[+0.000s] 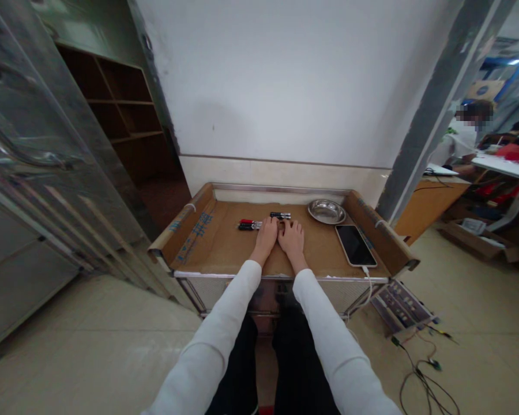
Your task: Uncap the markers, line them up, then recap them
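My left hand (pixel 267 235) lies palm down on the cardboard, fingers stretched forward and holding nothing I can see. Its fingertips are beside a small group of slim pen-like pieces (pixel 249 225), one red and the others black, with silver ends. Close on the other side rests my right hand (pixel 292 236), also palm down with its fingers lying apart. Just beyond the fingertips of both hands is another dark pen-like piece (pixel 280 215) with a silver end. What may lie under the fingers is hidden.
Cardboard (pixel 216 248) lines the cart top and its raised sides. On the right are a round metal bowl (pixel 327 211) and a phone (pixel 355 246) with a white cable (pixel 367 288). A wall stands behind. Cables (pixel 424 374) lie on the floor; a person sits far right.
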The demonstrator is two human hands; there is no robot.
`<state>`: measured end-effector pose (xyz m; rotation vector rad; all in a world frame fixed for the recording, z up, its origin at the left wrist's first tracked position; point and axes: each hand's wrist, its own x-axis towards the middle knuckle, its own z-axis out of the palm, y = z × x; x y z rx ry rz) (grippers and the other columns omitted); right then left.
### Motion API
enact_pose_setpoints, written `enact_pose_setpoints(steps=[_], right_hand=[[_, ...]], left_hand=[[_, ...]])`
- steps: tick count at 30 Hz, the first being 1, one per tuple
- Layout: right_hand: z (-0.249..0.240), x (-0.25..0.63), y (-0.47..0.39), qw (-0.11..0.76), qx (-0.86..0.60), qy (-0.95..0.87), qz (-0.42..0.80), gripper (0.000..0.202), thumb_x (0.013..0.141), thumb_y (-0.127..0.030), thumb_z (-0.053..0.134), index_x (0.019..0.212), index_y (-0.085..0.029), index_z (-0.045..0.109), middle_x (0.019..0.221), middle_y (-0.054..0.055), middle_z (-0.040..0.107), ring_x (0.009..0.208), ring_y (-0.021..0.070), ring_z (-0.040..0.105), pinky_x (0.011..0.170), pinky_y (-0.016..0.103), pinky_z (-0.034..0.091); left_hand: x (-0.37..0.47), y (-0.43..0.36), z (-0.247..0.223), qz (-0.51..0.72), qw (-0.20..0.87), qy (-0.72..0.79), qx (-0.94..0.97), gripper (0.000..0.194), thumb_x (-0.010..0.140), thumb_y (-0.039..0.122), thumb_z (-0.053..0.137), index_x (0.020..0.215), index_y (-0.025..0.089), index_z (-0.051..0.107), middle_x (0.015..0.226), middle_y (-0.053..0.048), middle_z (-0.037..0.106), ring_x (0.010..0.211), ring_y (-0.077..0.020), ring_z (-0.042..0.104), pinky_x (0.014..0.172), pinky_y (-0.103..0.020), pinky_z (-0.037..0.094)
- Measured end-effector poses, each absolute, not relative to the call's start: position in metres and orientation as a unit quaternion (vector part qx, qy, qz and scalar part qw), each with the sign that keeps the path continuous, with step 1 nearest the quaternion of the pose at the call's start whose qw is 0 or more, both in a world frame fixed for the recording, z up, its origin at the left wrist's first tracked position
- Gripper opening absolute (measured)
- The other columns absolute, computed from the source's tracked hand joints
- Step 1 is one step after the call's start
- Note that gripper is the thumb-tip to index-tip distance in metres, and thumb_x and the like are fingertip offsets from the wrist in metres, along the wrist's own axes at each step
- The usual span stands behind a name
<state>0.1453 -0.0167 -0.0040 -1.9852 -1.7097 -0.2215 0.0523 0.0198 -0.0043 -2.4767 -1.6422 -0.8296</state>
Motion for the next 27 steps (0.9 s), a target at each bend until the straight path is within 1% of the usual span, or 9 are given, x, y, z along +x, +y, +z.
enact_pose_setpoints(steps=[3,5,10,15,21,27], right_hand=[[-0.0014,0.1468,-0.0189,0.254,-0.733,-0.625,-0.088,0.027,0.088,-0.022,0.045,0.111,-0.015,0.059,0.110,0.015,0.058,0.101,0.0251,0.050,0.086,0.035,0.038],[-0.0011,0.1478,-0.0194,0.259,-0.732,-0.624,-0.089,0.026,0.088,-0.021,0.045,0.109,-0.014,0.059,0.109,0.015,0.057,0.100,0.0248,0.050,0.085,0.035,0.038],[-0.0023,0.1492,-0.0193,0.267,-0.742,-0.609,-0.091,0.025,0.088,-0.017,0.045,0.107,-0.013,0.060,0.110,0.016,0.056,0.100,0.0252,0.050,0.084,0.035,0.037],[-0.0030,0.1503,-0.0195,0.247,-0.732,-0.628,-0.095,0.022,0.090,-0.018,0.044,0.103,-0.013,0.061,0.107,0.016,0.058,0.100,0.0251,0.049,0.084,0.035,0.037],[-0.0033,0.1511,-0.0190,0.243,-0.735,-0.625,-0.100,0.022,0.091,-0.019,0.043,0.102,-0.013,0.061,0.106,0.015,0.059,0.099,0.0242,0.050,0.083,0.034,0.036],[-0.0035,0.1519,-0.0179,0.249,-0.752,-0.603,-0.098,0.024,0.092,-0.019,0.041,0.102,-0.012,0.062,0.106,0.016,0.060,0.100,0.0255,0.050,0.082,0.035,0.036]], left_hand=[[0.0509,0.0210,-0.0070,-0.289,0.010,-0.510,-0.810,0.019,0.091,0.009,0.040,0.105,0.014,0.052,0.107,-0.011,0.060,0.103,-0.0205,0.055,0.095,-0.035,0.043],[0.0499,0.0206,-0.0082,-0.301,0.004,-0.503,-0.810,0.019,0.091,0.010,0.042,0.106,0.014,0.052,0.107,-0.011,0.060,0.104,-0.0205,0.055,0.095,-0.036,0.044],[0.0474,0.0193,-0.0092,-0.309,0.022,-0.524,-0.794,0.018,0.090,0.012,0.044,0.103,0.013,0.056,0.106,-0.012,0.061,0.103,-0.0222,0.056,0.095,-0.039,0.043],[0.0465,0.0200,-0.0087,-0.292,0.013,-0.516,-0.805,0.019,0.090,0.011,0.043,0.095,0.014,0.061,0.101,-0.010,0.063,0.099,-0.0208,0.058,0.094,-0.037,0.044],[0.0456,0.0184,-0.0063,-0.302,-0.003,-0.513,-0.803,0.020,0.091,0.013,0.044,0.096,0.015,0.063,0.102,-0.010,0.063,0.098,-0.0203,0.058,0.093,-0.036,0.044],[0.0440,0.0132,-0.0003,-0.291,-0.008,-0.514,-0.807,0.018,0.091,0.015,0.045,0.098,0.014,0.062,0.103,-0.011,0.064,0.100,-0.0220,0.058,0.093,-0.037,0.042]])
